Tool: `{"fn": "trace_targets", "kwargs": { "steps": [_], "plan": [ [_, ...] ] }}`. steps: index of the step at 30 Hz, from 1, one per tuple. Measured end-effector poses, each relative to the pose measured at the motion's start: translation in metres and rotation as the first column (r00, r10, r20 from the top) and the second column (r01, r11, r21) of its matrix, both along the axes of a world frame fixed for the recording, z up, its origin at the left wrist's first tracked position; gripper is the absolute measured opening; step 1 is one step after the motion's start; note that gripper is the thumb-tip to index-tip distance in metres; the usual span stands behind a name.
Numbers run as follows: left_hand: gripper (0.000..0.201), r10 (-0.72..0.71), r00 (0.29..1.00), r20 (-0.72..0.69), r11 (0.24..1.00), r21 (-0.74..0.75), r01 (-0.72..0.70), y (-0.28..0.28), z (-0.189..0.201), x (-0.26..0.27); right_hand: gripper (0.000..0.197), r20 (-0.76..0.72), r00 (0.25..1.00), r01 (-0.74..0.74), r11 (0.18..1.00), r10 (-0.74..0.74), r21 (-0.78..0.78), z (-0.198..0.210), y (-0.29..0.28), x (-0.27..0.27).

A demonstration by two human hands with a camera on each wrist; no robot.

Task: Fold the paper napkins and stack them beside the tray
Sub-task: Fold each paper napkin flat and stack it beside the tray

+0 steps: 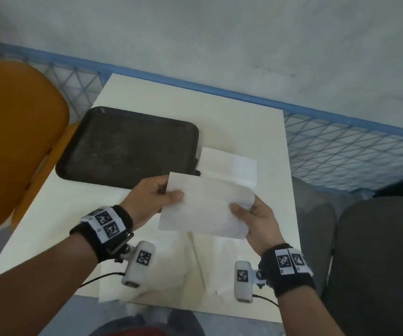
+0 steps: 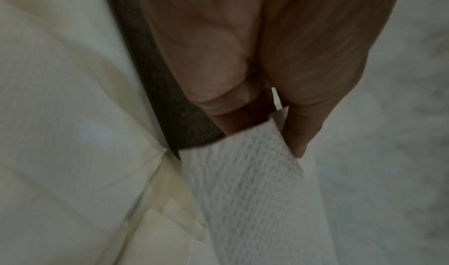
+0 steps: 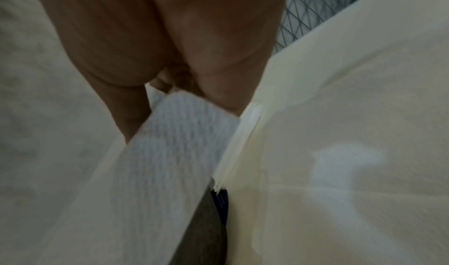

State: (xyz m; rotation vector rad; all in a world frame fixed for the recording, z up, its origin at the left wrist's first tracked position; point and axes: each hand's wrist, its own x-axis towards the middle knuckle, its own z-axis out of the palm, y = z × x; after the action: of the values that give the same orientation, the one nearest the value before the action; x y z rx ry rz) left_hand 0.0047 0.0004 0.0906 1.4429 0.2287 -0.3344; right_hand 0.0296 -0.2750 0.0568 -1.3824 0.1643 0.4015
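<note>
Table: we work at a pale cream rectangular table (image 1: 256, 122), and everything the task needs lies on it.
Tray: the dark brown rectangular plastic tray (image 1: 127, 146) with rounded corners sits on the far left part of the table; we see nothing on it.
Unfolded napkins: a loose heap of white paper napkins (image 1: 161, 267) is spread flat at the near edge, below our wrists, overlapping one another. We cannot count the sheets, but we judge that this is the bulk of the work left.
Folded stack: a small pile of white folded paper napkins (image 1: 229, 166) lies on the table just beside the tray's right edge. We take it as the part done; how many it holds we cannot tell.
Napkin in hand: a white textured paper napkin (image 1: 205, 207), already folded into a rectangle, is held up above the table between the heap and the stack.
Left hand: our left hand (image 1: 152, 197) pinches the napkin's left end, thumb on top and fingers curled beneath.
Right hand: our right hand (image 1: 256, 214) pinches the right end the same way, thumb over the top face.
Progress: we judge ourselves early to midway, with this napkin either due another fold or ready for the stack.
</note>
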Motion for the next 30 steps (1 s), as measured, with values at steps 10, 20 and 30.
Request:
{"fn": "trace_targets", "kwargs": {
  "steps": [10,20,30],
  "plan": [
    [0.036,-0.132,0.952,0.275,0.954,0.295,0.048,0.016,0.02,-0.007,0.024,0.004,0.991,0.129,0.973,-0.132,0.19,0.044,-0.013,-0.035],
    [0.04,-0.347,0.937,0.033,0.837,0.462,0.293,0.009,-0.027,-0.02,0.018,-0.021,0.975,0.207,0.937,-0.222,-0.281,-0.014,-0.042,-0.066],
    [0.053,-0.568,0.817,-0.1,0.44,0.802,0.405,-0.064,-0.096,-0.037,0.023,-0.002,0.995,-0.055,0.53,0.101,-0.846,-0.063,-0.051,-0.054]
  ]
}}
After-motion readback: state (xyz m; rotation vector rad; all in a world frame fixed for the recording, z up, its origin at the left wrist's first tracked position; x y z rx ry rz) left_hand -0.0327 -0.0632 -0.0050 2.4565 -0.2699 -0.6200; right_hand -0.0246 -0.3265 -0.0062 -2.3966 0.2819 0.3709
